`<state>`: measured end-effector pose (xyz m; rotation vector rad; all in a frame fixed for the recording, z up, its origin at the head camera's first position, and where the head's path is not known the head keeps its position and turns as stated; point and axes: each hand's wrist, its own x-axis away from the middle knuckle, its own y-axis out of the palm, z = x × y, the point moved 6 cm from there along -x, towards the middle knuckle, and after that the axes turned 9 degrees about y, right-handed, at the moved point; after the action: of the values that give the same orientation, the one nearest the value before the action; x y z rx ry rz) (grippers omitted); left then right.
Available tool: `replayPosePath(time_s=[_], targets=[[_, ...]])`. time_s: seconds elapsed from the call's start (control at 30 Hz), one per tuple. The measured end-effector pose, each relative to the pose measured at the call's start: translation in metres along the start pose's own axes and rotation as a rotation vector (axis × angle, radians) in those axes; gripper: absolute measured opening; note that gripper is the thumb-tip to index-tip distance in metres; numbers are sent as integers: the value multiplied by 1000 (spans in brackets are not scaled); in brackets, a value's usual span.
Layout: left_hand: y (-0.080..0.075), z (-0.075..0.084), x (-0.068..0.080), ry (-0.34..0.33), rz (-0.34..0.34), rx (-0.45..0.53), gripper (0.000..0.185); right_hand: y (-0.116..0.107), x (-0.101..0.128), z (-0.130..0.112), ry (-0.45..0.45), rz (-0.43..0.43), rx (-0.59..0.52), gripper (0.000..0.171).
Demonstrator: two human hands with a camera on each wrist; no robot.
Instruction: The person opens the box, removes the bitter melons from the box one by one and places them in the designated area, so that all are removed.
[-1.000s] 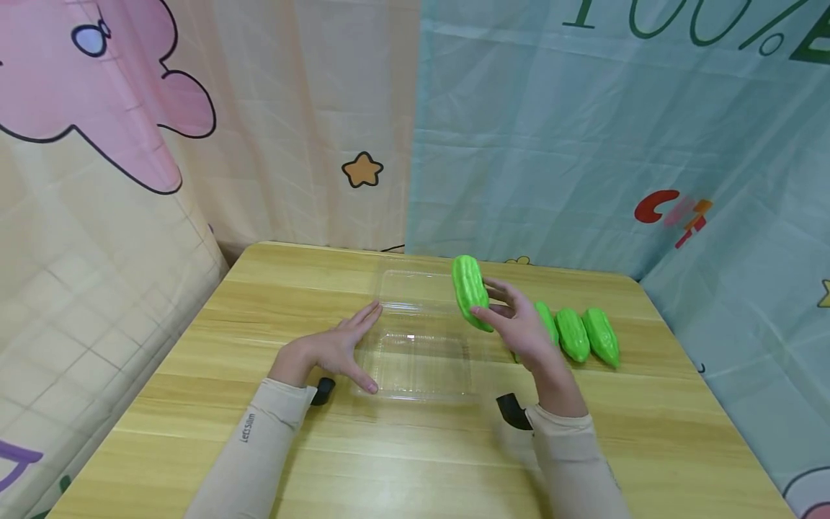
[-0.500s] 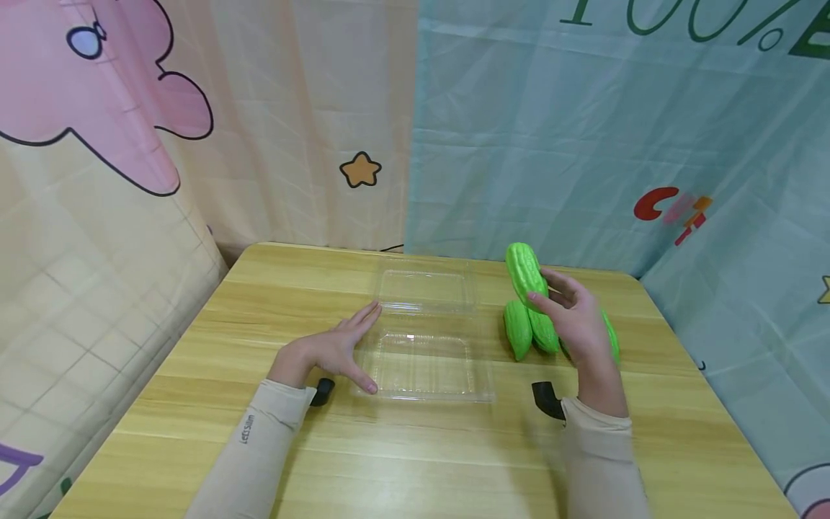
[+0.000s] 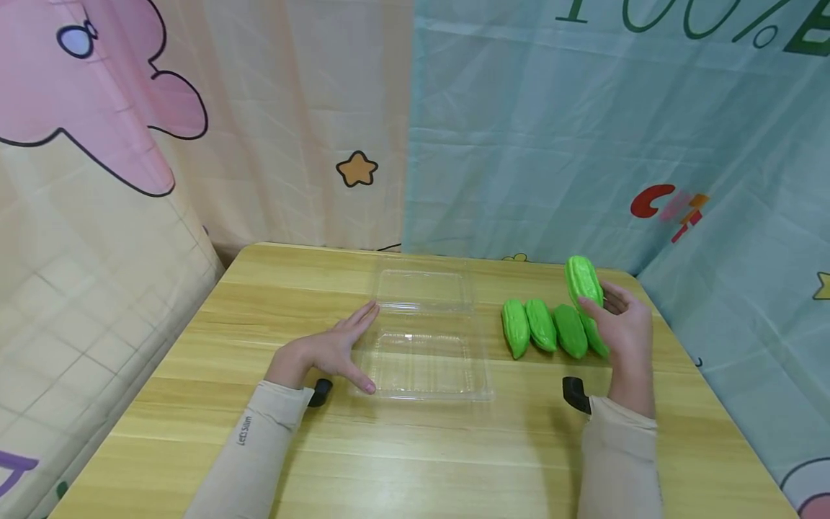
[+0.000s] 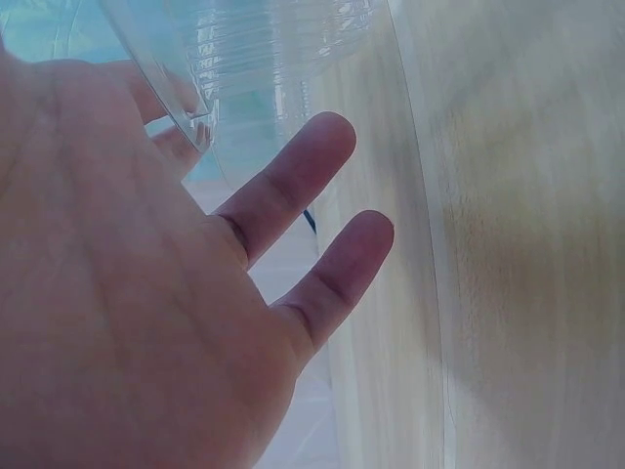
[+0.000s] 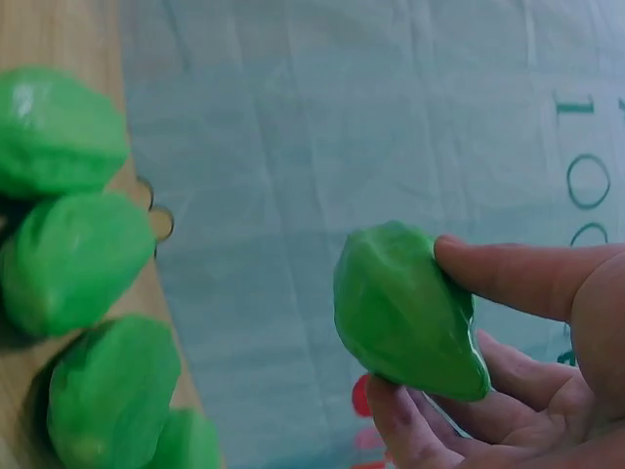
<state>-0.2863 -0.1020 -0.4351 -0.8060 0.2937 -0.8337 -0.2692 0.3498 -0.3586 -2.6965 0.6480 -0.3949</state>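
Observation:
A clear plastic clamshell box (image 3: 428, 396) lies opened flat on the table, its lid side away from me. My left hand (image 3: 327, 351) touches the box's left edge with its fingers spread; the left wrist view shows the clear edge (image 4: 166, 93) beside the fingers. Between thumb and fingers, my right hand (image 3: 624, 324) holds a green bitter melon (image 3: 581, 277), raised above the table. Below and left of it, several more bitter melons (image 3: 541, 324) lie side by side in a row. The held melon partly covers the rightmost melon (image 3: 595, 337) in the head view.
The wooden table (image 3: 415, 461) bears the box left of the melon row. Printed curtains (image 3: 519, 158) hang close behind the table's far edge and at its sides. A black wrist mount (image 3: 576, 393) juts from the right sleeve, another from the left.
My right hand has carried the bitter melon rightward, from beside the box, over the row, to its right end. My left hand has stayed at the box's left edge.

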Motion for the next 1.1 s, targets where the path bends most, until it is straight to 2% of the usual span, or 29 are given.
replayPosePath(time_s=[0.17,0.57,0.9,1.1], targets=[[0,-1,0,7,5,-1,144,-19,-12,19,80,85,1,71],[-1,1,1,7,2,7,145,-38,-30,56,87,277,-6,61],[0,0,2,1,7,16,144,-38,-41,80,103,336,-53,56],[1,-1,1,5,5,17,143,-40,-44,94,156,335,-86,58]])
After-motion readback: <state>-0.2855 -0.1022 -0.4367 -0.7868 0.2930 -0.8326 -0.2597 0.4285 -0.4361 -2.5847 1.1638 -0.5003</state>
